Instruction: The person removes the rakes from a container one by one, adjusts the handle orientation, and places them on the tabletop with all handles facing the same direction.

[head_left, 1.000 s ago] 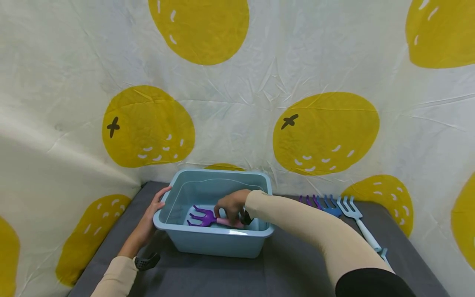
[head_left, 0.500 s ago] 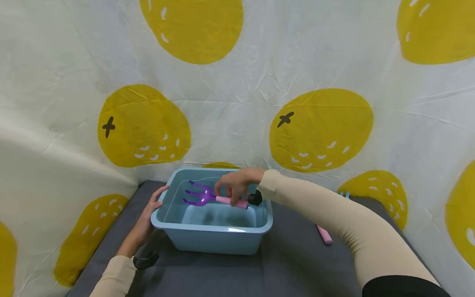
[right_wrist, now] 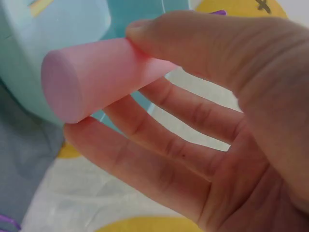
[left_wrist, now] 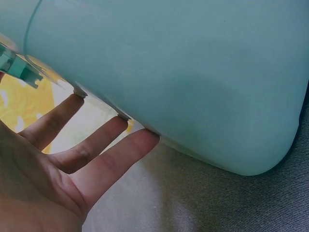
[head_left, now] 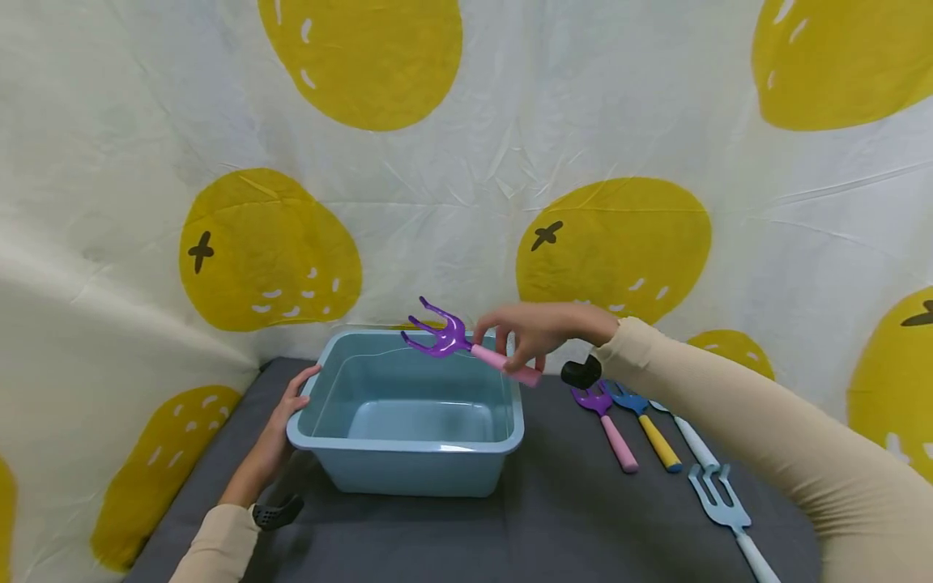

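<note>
A garden hand fork (head_left: pixel 446 338) with purple tines and a pink handle hangs above the back right rim of the basin, tines pointing left and up. My right hand (head_left: pixel 539 328) pinches its handle; in the right wrist view the thumb lies on one side of the pink handle (right_wrist: pixel 99 77) and the fingertips on the other. The light blue basin (head_left: pixel 404 468) stands on the dark cloth. At its left rim is my left hand (head_left: pixel 280 421). In the left wrist view, fairly straight fingers (left_wrist: pixel 113 166) touch the basin's outer wall with their tips; the thumb is mostly hidden.
Right of the basin lie a purple fork with a pink handle (head_left: pixel 619 445), a blue fork with a yellow handle (head_left: pixel 659 444) and two pale blue forks, one farther back (head_left: pixel 696 444), one nearer (head_left: pixel 725 510). Behind hangs a fruit-print curtain (head_left: pixel 452 227).
My right hand has lifted the hand fork from inside the basin, up and to the right. The left hand stays at the rim. Forks earlier covered by the right arm now show.
</note>
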`<state>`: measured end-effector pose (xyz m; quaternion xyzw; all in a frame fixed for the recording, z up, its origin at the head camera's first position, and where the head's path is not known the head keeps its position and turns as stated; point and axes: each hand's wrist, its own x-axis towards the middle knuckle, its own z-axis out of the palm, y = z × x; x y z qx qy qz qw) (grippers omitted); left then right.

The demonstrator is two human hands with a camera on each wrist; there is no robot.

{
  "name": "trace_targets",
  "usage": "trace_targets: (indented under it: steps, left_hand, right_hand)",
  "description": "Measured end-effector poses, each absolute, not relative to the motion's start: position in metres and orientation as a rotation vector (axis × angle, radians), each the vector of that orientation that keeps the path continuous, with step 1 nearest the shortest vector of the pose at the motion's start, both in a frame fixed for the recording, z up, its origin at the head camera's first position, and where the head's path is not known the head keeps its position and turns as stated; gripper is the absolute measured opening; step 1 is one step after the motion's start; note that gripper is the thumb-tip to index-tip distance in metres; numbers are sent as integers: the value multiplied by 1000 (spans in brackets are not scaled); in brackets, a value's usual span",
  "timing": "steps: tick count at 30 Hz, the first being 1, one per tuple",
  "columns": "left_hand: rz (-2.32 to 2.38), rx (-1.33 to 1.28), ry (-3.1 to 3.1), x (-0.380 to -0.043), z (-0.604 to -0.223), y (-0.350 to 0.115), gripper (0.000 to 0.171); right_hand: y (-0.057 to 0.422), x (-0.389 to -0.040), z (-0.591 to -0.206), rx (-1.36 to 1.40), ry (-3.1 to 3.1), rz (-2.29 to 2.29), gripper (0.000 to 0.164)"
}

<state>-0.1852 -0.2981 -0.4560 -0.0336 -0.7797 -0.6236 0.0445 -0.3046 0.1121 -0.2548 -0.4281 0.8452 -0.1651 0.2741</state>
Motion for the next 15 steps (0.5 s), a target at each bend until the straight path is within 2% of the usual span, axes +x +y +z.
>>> trace_targets:
  steps: [15]
  left_hand:
    - [-1918,-131,-2382,-182,-455,-300,57]
  right_hand:
    - [220,-282,-267,-959,2374,-730,55]
